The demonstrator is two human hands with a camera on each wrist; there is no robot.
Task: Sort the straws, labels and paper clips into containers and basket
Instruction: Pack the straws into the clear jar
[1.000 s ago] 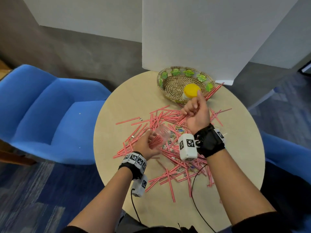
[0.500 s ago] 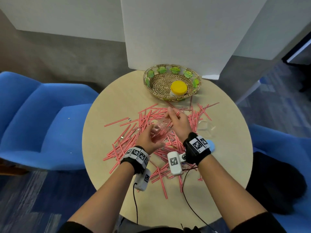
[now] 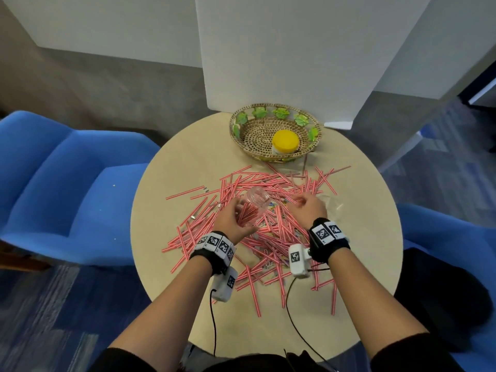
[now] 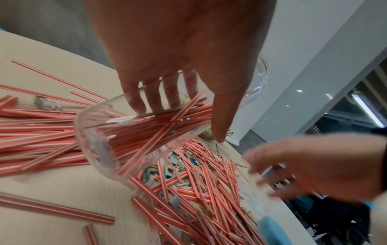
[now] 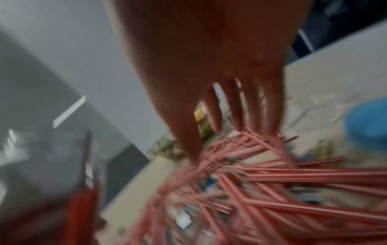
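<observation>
Left hand (image 3: 233,220) fingers (image 4: 134,97) curled in grip; right hand (image 3: 308,208) fingers (image 5: 215,116) spread, empty.

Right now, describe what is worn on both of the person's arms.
The left hand and right hand are bare. Each wrist wears a black strap with white square-patterned marker tags, a white camera box also tagged, and a thin black cable trailing back. Black sleeves are pushed up near the elbows.

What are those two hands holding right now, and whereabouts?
The left hand grips a clear cup of straws around its side. The right hand holds nothing, fingers spread over the pile.
</observation>
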